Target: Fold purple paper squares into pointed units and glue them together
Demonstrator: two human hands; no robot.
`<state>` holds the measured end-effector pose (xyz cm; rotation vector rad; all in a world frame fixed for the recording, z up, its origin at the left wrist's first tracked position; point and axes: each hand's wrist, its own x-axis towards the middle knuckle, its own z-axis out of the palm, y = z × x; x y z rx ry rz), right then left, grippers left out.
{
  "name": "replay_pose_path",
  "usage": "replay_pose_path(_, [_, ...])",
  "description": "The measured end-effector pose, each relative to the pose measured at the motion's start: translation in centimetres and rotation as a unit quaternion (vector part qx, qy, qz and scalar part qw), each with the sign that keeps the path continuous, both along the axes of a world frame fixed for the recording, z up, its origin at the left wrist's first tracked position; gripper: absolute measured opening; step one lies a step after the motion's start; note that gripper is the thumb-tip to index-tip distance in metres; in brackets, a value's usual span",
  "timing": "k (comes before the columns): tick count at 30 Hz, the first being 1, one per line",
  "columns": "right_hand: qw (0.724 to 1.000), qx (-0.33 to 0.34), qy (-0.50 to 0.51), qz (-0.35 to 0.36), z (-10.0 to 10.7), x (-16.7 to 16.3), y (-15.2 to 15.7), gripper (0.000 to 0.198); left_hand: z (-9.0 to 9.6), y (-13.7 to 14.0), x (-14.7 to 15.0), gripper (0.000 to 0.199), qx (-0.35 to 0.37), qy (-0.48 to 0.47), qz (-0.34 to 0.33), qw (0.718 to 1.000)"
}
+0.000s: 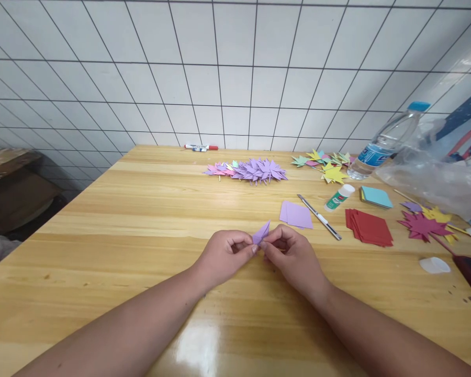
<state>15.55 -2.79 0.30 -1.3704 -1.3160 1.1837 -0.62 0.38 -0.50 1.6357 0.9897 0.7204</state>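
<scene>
A small folded piece of purple paper [262,232] is held up between my two hands, its pointed tip upward. My left hand [228,254] pinches its left lower edge between thumb and fingers. From the other side, my right hand [292,256] pinches the lower right part. The fingertips hide the bottom of the paper. Just beyond my right hand lie flat purple paper squares [296,215], and beside them a slim utility knife [320,217].
Farther back are a heap of purple folded paper leaves [261,170], markers [201,147] and multicoloured paper leaves [333,173]. On the right stand a glue stick [339,198] and a water bottle [387,144], near red paper squares [369,228], blue paper [377,197] and a white cap [434,265].
</scene>
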Motion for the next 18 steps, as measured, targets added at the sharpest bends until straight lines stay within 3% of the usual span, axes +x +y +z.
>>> replay_pose_path(2, [1.0,0.0,0.027,-0.004,0.18,-0.05,0.0,0.018,0.13,-0.04,0.0,0.023,0.007,0.001,0.007,1.0])
replay_pose_path(6, [0.996,-0.02,0.082,-0.006,0.32,-0.04,0.06,0.042,0.45,0.01,-0.03,0.025,-0.014,-0.017,0.012,1.0])
replay_pose_path(9, [0.997,-0.041,0.053,0.028,0.03,0.18,0.21,0.026,0.49,0.1,-0.05,0.025,-0.021,-0.028,0.011,0.999])
replay_pose_path(18, [0.998,0.005,-0.059,0.0,0.18,0.14,0.02,0.023,0.29,-0.01,-0.1,0.022,-0.015,-0.023,0.002,1.0])
